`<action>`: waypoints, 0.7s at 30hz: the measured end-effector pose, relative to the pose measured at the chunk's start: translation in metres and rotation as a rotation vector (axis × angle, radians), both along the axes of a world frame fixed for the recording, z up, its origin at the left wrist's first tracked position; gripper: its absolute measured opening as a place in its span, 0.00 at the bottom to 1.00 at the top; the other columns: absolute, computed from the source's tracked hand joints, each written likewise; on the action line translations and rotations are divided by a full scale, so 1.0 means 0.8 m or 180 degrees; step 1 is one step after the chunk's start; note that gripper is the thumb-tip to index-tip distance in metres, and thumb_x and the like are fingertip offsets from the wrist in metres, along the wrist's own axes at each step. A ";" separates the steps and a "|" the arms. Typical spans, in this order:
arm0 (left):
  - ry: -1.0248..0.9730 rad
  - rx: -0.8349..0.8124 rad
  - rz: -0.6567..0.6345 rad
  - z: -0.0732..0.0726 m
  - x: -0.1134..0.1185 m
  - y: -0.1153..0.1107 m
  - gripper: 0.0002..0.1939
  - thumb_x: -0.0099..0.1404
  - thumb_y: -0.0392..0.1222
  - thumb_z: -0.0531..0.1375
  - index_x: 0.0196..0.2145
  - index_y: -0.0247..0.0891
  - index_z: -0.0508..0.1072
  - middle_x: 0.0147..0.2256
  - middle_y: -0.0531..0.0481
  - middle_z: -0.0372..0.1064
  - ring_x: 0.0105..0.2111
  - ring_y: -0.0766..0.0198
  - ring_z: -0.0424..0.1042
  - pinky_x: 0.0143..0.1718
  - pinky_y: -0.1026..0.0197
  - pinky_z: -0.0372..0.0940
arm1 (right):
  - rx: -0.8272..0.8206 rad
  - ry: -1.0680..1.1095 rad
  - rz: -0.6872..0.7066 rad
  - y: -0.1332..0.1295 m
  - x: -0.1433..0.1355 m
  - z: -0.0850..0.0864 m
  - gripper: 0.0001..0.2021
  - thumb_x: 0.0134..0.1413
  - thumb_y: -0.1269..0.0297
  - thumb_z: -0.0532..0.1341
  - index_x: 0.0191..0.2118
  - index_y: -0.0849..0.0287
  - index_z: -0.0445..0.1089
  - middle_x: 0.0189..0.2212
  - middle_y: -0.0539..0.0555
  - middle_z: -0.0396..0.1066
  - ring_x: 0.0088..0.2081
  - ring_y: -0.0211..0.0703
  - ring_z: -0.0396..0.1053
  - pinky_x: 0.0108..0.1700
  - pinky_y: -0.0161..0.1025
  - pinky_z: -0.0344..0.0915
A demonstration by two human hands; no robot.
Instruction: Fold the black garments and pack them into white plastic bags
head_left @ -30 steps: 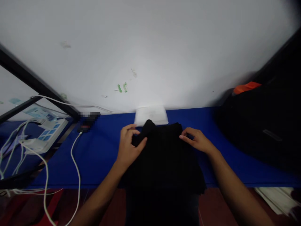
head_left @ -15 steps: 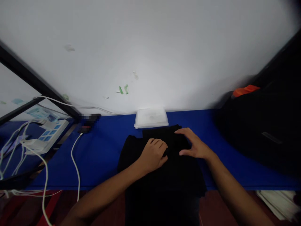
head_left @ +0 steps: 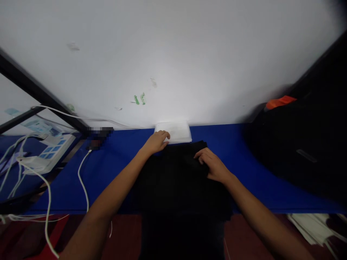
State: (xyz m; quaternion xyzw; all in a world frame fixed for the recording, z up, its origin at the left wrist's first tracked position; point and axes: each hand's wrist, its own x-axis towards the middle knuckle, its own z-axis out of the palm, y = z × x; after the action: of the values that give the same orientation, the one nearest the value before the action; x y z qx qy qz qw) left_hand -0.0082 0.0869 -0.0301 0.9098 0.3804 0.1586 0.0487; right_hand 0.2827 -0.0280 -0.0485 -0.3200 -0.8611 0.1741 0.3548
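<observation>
Black cloth [head_left: 176,180], perhaps a folded garment, lies in front of me on the blue table and reaches its front edge. My left hand [head_left: 156,142] is at the cloth's far left corner, fingers bent and closed on its edge, beside a stack of thin white sheets or bags [head_left: 179,131]. Over the cloth's far right part, my right hand [head_left: 213,164] has its fingers curled in and closed on the fabric. Dark folds blend together, so exactly where the fingertips pinch is hard to see.
A big black bag [head_left: 287,155] with an orange patch [head_left: 280,102] stands at the right. To the left are a white power strip [head_left: 54,151], several tangled cables and a small dark device [head_left: 94,144]. A wall [head_left: 189,65] rises behind the blue table [head_left: 108,173].
My left hand has moved away and left, from mid-cloth to the far left corner, and the cloth there lies spread wider. My right hand's fingers, apart before, have curled in on the cloth.
</observation>
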 end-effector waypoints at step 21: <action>-0.0462 -0.0147 -0.0778 0.028 0.066 -0.134 0.38 0.66 0.33 0.56 0.69 0.42 0.45 0.54 0.38 0.56 0.55 0.49 0.59 0.57 0.46 0.63 | 0.0635 -0.0318 -0.0058 -0.016 -0.003 -0.019 0.11 0.62 0.70 0.51 0.45 0.54 0.67 0.56 0.59 0.70 0.57 0.51 0.67 0.53 0.51 0.68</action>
State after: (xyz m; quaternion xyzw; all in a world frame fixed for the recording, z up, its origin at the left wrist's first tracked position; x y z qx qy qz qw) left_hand 0.0447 -0.0202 -0.0076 0.9342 0.2657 0.2080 0.1159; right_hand 0.2802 -0.0408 -0.0638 -0.2992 -0.8877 0.0682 0.3431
